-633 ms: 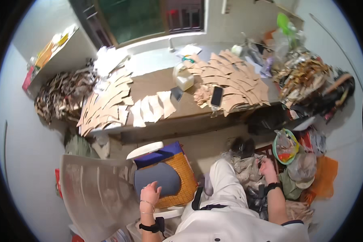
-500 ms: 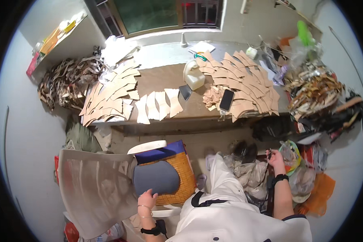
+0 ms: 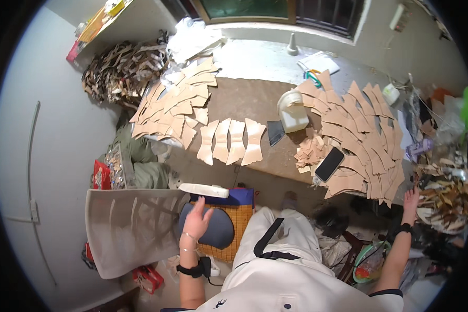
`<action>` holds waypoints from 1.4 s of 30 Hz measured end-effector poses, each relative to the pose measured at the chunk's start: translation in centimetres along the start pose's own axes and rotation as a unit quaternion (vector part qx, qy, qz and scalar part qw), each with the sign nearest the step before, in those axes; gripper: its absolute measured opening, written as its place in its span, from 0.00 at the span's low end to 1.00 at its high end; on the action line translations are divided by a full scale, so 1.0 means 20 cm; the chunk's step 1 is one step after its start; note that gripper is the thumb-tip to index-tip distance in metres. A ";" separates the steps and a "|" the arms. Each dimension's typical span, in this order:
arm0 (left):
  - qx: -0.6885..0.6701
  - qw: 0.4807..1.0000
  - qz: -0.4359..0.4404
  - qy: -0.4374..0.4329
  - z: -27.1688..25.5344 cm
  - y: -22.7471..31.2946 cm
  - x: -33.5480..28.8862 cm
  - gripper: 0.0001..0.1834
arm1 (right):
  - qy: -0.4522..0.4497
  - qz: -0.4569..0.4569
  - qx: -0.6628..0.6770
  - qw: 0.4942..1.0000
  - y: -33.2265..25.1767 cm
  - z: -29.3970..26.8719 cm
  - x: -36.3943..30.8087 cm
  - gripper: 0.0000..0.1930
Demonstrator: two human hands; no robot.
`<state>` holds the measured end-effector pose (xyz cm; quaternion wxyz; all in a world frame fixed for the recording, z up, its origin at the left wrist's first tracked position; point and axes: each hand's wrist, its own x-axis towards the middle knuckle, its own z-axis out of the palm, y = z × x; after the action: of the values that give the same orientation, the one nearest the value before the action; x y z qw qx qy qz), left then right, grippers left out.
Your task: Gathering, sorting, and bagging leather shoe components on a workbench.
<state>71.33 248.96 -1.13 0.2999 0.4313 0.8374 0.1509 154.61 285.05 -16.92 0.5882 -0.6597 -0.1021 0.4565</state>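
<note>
Pale walls (image 3: 41, 140) close around us in a cluttered room, with a long workbench (image 3: 244, 99) ahead. Nearest, to our left, we see a plastic chair (image 3: 130, 229) with a grey cushion (image 3: 217, 224) on its seat. Our left hand (image 3: 195, 221) is open with nothing visible in it, spread above the cushion, fingers pointing toward the white armrest (image 3: 205, 191); we cannot tell whether it touches either. Our right hand (image 3: 411, 200) is out by the bench's right end, fingers bent; something small and dark shows at the tips, but we cannot tell whether they grip it. Just beside that hand, on its right, is a heap of scrap strips (image 3: 442, 208); near it, ahead and to its left, lie overlapping tan pieces (image 3: 372, 140), many with the long axis slanting from far left to near right. Our right hand is the nearer one to them. A row of four tan pieces (image 3: 236, 143) lies ahead and slightly right of our left hand, long axes running away from us. Farther back we see a pale jug (image 3: 295, 117), then a window (image 3: 244, 10).
</note>
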 end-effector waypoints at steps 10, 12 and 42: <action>0.129 0.980 -0.032 0.148 -0.81 0.10 0.22 0.39 | -0.561 -0.323 -0.497 0.577 0.93 1.76 -1.90 0.31; 0.116 0.979 0.009 0.169 -0.83 0.07 0.38 0.40 | -0.602 -0.403 -0.493 0.482 1.15 1.95 -2.06 0.32; 0.151 0.969 0.177 -0.086 0.09 -0.40 1.67 0.35 | -0.498 -0.389 -0.655 0.415 1.87 2.83 -2.58 0.28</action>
<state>52.45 271.52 -19.06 0.2708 0.6241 0.7320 0.0353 69.68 278.42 -18.33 -0.0615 -0.3921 -0.8907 0.2219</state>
